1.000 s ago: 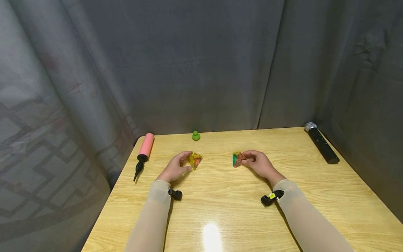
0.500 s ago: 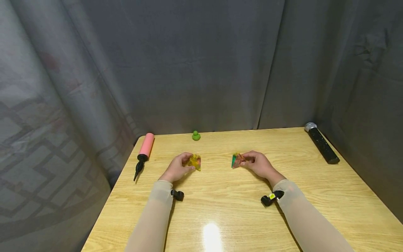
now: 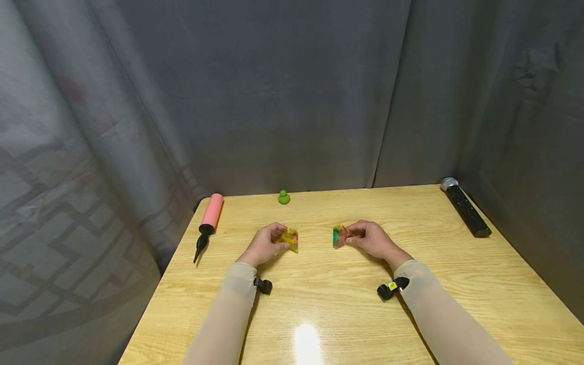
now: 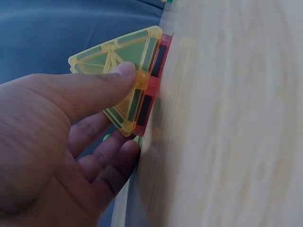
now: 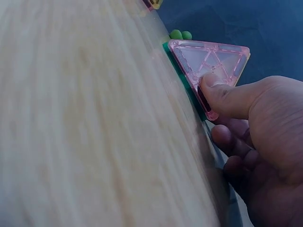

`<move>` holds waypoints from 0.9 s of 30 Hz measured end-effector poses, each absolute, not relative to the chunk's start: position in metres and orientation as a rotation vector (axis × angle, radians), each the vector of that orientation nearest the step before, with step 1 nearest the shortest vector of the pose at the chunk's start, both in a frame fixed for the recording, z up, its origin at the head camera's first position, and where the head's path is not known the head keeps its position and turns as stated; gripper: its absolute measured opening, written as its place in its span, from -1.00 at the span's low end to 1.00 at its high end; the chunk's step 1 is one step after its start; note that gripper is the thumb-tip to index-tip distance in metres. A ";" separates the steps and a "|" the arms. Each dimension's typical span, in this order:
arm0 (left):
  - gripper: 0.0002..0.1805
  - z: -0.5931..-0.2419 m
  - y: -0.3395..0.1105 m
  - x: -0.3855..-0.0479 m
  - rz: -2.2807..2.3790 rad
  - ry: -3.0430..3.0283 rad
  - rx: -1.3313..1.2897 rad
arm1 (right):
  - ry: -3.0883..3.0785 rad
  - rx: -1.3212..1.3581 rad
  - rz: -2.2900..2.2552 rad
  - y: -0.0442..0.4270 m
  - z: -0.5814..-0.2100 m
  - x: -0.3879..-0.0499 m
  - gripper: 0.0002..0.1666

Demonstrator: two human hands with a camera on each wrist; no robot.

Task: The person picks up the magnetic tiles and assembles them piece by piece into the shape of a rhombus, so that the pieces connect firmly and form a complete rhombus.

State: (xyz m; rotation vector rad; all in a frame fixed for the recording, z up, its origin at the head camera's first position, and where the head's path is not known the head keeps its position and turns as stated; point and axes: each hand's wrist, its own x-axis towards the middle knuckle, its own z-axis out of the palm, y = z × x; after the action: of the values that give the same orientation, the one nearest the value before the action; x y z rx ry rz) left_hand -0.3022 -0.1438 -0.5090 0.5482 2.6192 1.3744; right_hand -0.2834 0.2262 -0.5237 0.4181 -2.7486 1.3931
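Note:
In the head view my left hand (image 3: 264, 245) pinches a small pyramid of triangular magnetic tiles (image 3: 291, 240) above the table. The left wrist view shows my thumb on its yellow tile (image 4: 137, 52), with a red tile (image 4: 152, 85) along the side facing the wood. My right hand (image 3: 374, 240) grips a second magnetic-tile pyramid (image 3: 338, 237) between thumb and fingers. Its pink tile (image 5: 227, 59) lies under the thumb in the right wrist view, and a green tile (image 5: 183, 78) edges it toward the tabletop. A gap separates the two pyramids.
On the wooden table (image 3: 292, 294), a pink hand pump (image 3: 212, 212) lies at the left. A small green rounded toy (image 3: 284, 197) stands near the back edge. At the right lies a black microphone (image 3: 467, 210). Grey curtains (image 3: 292, 96) hang behind and beside the table.
My left hand has moved right and a little nearer, and its pyramid has turned so more yellow shows. My right hand has shifted slightly left with its pyramid. Both grips stay.

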 end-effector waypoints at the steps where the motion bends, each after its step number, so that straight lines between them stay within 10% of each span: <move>1: -0.53 -0.509 -0.142 -0.302 1.376 2.612 0.553 | -2.754 0.419 1.391 0.225 -0.523 -0.283 -0.64; 27: -0.59 -0.506 -0.101 -0.287 1.288 2.599 0.713 | -2.821 0.522 1.461 0.204 -0.514 -0.274 -0.65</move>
State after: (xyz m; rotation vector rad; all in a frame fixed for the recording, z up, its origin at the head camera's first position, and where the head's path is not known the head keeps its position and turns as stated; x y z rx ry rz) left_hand -0.2870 -0.1008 -0.5060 0.7126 2.5991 1.2876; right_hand -0.2740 0.2044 -0.5142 0.5224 -2.8212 1.4606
